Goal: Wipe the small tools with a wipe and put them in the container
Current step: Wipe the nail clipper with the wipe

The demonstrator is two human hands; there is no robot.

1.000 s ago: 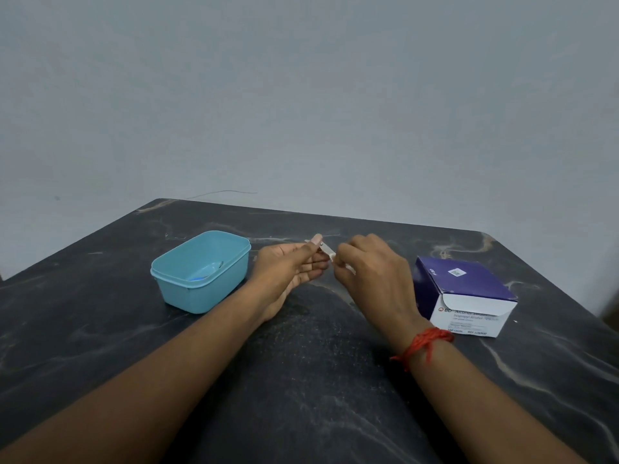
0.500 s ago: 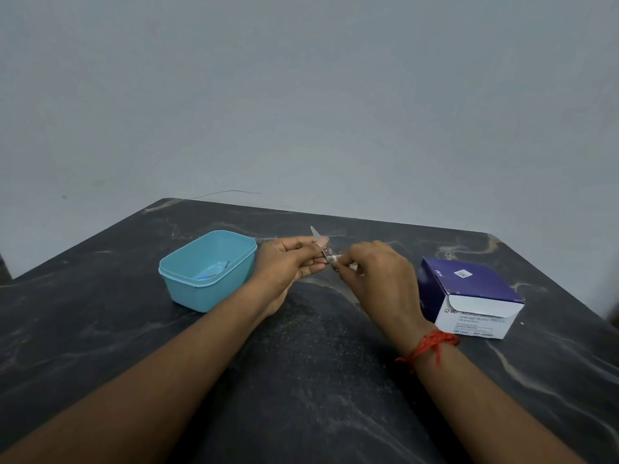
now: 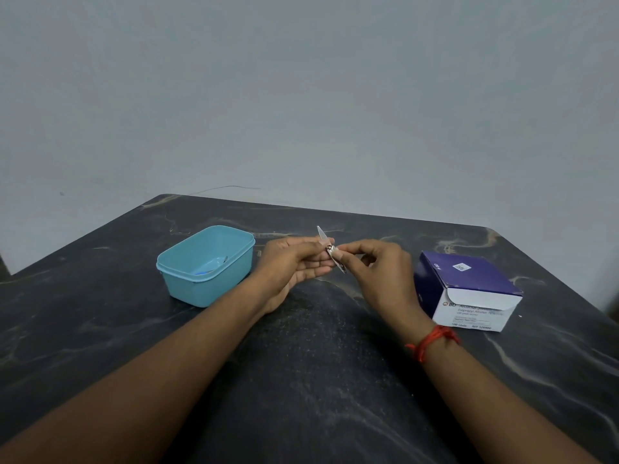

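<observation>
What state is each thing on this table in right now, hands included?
Teal container: open, lidless, small items inside.
Metal tool: held above the table, thin blade swung out.
Left hand: grips the tool.
Right hand: pinches the tool.
Swab box: resting on the table, flap down.

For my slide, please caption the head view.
Left hand and right hand hold small metal tool near teal plastic container.

Dark veined table (image 3: pixel 83 329) before a grey wall (image 3: pixel 301 95), purple-and-white box (image 3: pixel 469 276) near its right edge.
</observation>
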